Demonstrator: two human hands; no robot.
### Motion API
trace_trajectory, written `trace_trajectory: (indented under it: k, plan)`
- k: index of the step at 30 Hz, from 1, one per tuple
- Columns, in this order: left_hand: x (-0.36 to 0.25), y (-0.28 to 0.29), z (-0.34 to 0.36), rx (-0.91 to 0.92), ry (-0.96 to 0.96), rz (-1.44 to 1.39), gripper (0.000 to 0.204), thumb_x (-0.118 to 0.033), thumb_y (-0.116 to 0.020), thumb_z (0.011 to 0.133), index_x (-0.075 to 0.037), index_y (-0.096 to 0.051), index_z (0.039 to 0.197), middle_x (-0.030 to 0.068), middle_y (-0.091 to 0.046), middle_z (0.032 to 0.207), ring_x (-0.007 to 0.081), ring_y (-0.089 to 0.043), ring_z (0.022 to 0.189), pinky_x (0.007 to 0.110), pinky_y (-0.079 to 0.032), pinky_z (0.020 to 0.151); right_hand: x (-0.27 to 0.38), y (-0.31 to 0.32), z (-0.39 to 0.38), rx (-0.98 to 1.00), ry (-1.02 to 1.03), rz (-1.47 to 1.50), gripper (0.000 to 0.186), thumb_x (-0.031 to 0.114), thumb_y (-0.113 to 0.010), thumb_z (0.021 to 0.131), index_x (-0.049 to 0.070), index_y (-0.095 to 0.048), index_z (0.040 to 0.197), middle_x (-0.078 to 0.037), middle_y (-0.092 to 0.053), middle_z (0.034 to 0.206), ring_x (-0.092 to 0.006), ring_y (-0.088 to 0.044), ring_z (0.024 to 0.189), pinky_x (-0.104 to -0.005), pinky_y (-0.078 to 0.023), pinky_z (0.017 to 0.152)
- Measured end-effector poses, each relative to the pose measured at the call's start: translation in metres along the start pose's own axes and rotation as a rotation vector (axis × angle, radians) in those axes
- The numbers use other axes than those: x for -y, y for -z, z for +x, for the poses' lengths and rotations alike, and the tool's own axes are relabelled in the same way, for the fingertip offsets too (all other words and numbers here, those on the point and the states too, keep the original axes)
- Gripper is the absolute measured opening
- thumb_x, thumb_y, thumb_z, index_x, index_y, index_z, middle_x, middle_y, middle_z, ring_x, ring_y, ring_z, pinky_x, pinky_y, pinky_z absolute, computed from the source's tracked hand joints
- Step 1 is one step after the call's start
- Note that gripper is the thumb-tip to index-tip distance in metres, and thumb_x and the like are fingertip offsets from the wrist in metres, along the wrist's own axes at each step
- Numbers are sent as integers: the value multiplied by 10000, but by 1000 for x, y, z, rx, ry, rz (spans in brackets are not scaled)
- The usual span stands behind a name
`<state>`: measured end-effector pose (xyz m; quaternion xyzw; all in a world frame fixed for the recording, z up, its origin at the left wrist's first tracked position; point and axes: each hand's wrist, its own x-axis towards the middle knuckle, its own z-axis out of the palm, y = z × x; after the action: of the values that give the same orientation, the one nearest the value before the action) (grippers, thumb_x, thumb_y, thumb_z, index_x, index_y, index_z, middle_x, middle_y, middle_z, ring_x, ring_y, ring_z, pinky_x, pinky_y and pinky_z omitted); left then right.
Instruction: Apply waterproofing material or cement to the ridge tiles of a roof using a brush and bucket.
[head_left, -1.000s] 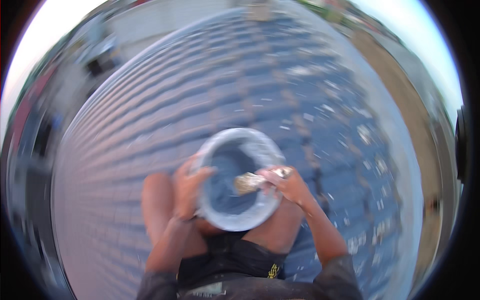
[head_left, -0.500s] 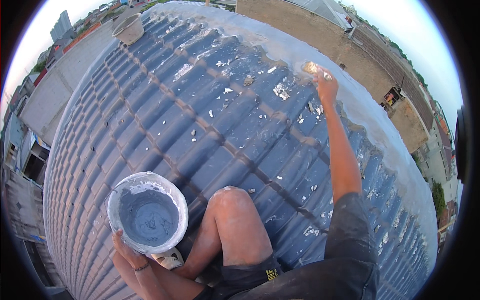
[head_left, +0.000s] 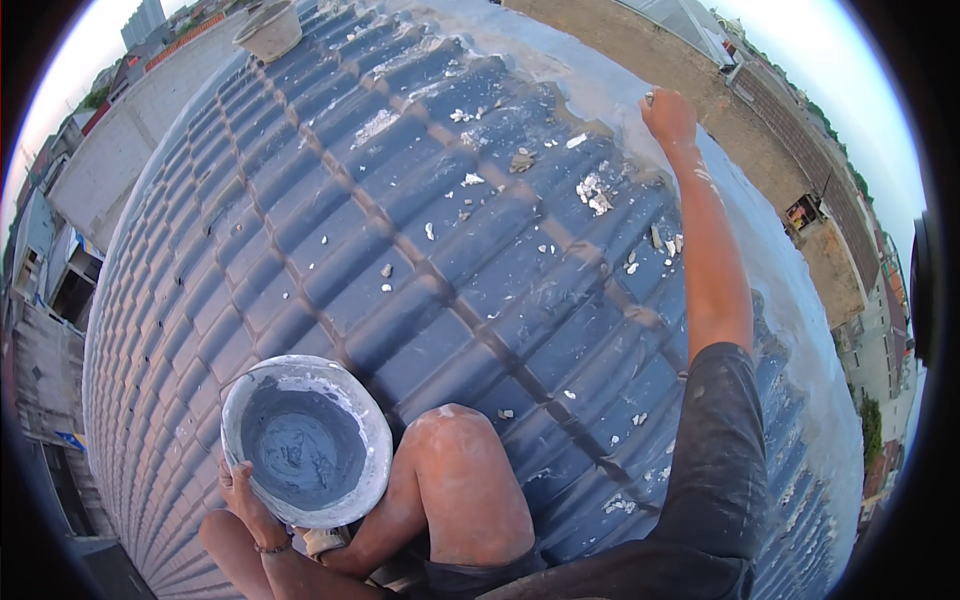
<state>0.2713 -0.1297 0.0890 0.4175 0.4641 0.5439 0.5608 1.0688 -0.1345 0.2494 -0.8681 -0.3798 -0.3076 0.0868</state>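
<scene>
A whitish bucket (head_left: 377, 440) of thick grey coating is beside my bent knee, tilted a little toward me. My left hand (head_left: 243, 495) grips its near left rim. The coating (head_left: 305, 447) is smeared up the inner wall. Far out to the right, my right arm is stretched to the grey-coated ridge (head_left: 570, 70) of the roof. There my right hand (head_left: 670, 118) is closed around a brush, mostly hidden by the fist. Only a small end of the brush (head_left: 650, 99) shows.
Blue-grey roof tiles (head_left: 400, 330) slope down to the left. White crumbs and chips (head_left: 593, 194) lie scattered on them. A second pale bucket (head_left: 270, 32) stands at the far left roof edge. Beyond the ridge is a brown wall (head_left: 600, 40), lower down.
My right hand has moved slightly right and farther away along the ridge, and its wrist has turned, hiding the brush. My left hand still holds the bucket, and the view has shifted slightly.
</scene>
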Motion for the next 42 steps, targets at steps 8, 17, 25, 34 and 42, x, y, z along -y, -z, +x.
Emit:
trace_trajectory:
  k: [8,17,25,34,42]
  plan:
    - [1,-5,3,4,-62,55,395,-94,-550,885,61,-581,1247,96,-640,1092,170,-623,947,300,-505,834,6,-20,-22,8,190,512,257,287,-676,865,35,-724,859,-223,-720,900,-397,-698,922,-474,-551,828]
    - [8,-1,5,-26,-63,50,393,-68,-538,884,69,-590,1249,98,-653,1104,167,-626,955,305,-506,845,18,-42,-10,124,297,-26,248,310,-689,840,69,-740,877,-223,-718,884,-384,-703,892,-491,-555,815]
    - [13,9,12,-5,-77,100,474,-140,-646,884,79,-594,1301,90,-672,1141,158,-622,991,293,-491,904,-12,-20,33,66,59,0,286,323,-672,888,50,-751,928,-250,-717,920,-402,-702,922,-493,-552,827]
    - [14,8,14,23,-106,141,499,-175,-649,910,90,-571,1326,100,-670,1166,159,-623,1013,296,-492,915,37,-39,29,172,3,672,256,297,-660,882,59,-755,895,-207,-733,893,-380,-715,885,-466,-567,823]
    - [17,15,13,-3,-118,130,506,-186,-658,910,96,-568,1320,100,-668,1162,146,-619,1009,295,-491,911,58,-47,63,61,247,-116,226,264,-639,863,84,-771,896,-213,-734,944,-379,-716,910,-467,-567,829]
